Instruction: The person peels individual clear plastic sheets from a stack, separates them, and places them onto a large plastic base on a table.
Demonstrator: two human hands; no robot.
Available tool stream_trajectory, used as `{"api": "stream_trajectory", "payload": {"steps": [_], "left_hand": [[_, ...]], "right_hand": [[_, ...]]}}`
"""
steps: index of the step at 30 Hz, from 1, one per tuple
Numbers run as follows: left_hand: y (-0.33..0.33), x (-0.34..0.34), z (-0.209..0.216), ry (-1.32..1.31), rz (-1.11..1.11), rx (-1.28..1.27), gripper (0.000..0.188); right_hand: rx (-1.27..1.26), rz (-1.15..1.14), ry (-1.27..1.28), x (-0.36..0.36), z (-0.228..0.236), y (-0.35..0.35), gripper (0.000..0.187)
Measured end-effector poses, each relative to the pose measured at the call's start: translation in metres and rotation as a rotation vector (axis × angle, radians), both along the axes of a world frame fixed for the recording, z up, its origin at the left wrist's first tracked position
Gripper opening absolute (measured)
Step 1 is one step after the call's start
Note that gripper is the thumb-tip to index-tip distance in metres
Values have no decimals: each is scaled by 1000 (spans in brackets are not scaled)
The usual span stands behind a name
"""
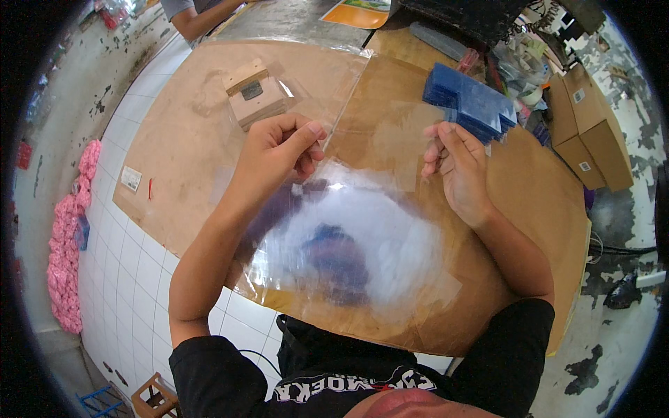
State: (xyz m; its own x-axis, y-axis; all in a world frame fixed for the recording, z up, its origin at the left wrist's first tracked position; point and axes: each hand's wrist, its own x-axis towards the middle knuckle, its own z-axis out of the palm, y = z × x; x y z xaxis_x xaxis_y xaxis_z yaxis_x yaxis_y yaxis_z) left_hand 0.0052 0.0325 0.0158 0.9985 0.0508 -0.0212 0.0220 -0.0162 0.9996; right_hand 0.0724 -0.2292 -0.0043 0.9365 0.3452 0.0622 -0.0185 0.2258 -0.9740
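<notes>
Leftmost, a pink cloth point(66, 240) lies on the white tiled floor point(139, 272) beside the brown board point(188, 139) that serves as a worktop. Farther up, a small wooden block point(254, 92) sits on the board under clear plastic. The left hand point(275, 157) has its fingers curled, thumb and forefinger pinching the top edge of a clear film sheet point(369, 244). That sheet hangs between both hands, above the board and close to the person's chest, glare whitening its middle. The right hand point(456, 167) grips the sheet's right top edge, fingers folded over it. Just beyond it, a stack of blue cards point(470, 101) rests on the board, and cardboard boxes point(589, 125) stand at far right.
</notes>
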Motion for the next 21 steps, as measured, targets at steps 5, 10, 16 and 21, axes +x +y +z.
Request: {"api": "stream_trajectory", "payload": {"steps": [5,10,16,21], "left_hand": [[-1,0,0,10,8,6,23],[1,1,-3,-1,-2,7,23],[-1,1,-2,5,8,20,23],[0,0,-3,-18,0,-14,26]], "right_hand": [[-6,-4,6,0,-1,-1,32],[3,-17,13,0,-2,1,32],[-25,-35,15,1,-5,-1,31],[13,-36,-5,2,-8,0,30]]}}
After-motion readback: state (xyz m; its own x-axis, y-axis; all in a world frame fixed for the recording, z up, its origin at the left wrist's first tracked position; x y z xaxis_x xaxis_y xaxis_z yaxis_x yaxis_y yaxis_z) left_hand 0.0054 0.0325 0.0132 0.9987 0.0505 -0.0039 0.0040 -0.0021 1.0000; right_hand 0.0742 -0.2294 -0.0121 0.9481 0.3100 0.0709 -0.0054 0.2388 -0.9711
